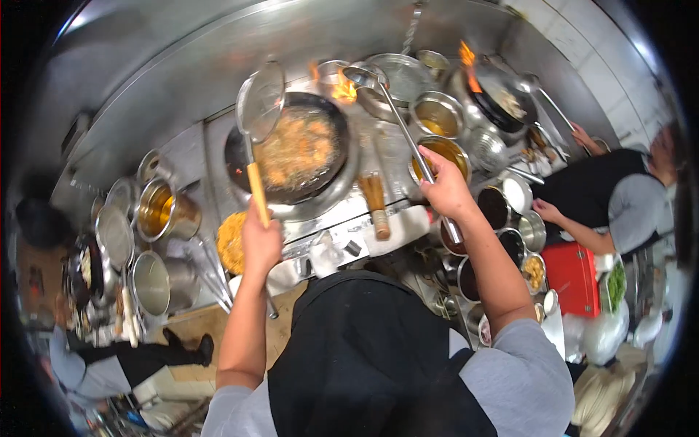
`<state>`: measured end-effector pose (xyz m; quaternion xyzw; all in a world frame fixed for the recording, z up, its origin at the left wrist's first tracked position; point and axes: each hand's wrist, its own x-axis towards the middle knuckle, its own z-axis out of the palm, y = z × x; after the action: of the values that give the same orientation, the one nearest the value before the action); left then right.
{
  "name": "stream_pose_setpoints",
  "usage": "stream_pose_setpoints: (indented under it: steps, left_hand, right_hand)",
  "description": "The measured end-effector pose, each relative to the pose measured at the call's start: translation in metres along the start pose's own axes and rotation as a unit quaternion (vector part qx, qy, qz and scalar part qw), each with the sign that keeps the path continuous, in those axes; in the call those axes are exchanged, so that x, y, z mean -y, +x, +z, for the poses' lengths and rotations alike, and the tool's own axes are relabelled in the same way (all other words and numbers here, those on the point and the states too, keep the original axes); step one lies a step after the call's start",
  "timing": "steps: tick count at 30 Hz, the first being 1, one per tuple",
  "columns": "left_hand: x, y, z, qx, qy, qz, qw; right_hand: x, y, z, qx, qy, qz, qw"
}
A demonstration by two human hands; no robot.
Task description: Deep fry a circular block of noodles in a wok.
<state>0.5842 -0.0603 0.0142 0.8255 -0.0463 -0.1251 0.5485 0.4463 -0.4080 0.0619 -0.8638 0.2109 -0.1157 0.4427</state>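
Note:
My left hand (261,238) grips the wooden handle of a round wire-mesh strainer (263,101), whose head is raised over the left rim of a wok (337,164). Inside that wok, golden-brown pieces of food (297,147) fry in bubbling oil. In my right hand (446,184) is the long steel handle of a ladle (365,75). Its bowl hangs right of the wok's far side, near an open flame (344,89). Below my right hand's grip sits a steel pot of brownish liquid (461,155), partly hidden by the hand.
A bamboo wok brush (375,205) lies on the stove front. Noodle-like yellow food (231,243) sits beside my left wrist. Steel pots (164,210) stand left. At right, a co-worker (595,191) tends a flaming wok (505,101); another person (104,360) is far left. A red box (565,278) stands right.

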Motion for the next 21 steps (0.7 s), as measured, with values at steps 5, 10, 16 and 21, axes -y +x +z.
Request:
stream_pose_setpoints:
  steps: [5,10,16,21]
  left_hand:
    - [-0.047,-0.007,0.013,0.158,-0.229,-0.064,0.958]
    - [-0.065,-0.001,0.067,0.272,-0.346,-0.118,0.89]
    - [-0.077,0.007,0.123,0.314,-0.388,-0.17,0.85]
    - [-0.078,0.015,0.15,0.31,-0.386,-0.185,0.849]
  right_hand:
    - [-0.022,0.005,-0.055,-0.064,-0.159,0.067,0.983]
    - [-0.065,0.056,-0.106,0.03,-0.224,0.175,0.958]
    - [-0.133,0.131,-0.105,0.129,-0.254,0.178,0.942]
    - [-0.16,0.153,-0.116,0.076,0.515,0.377,0.766]
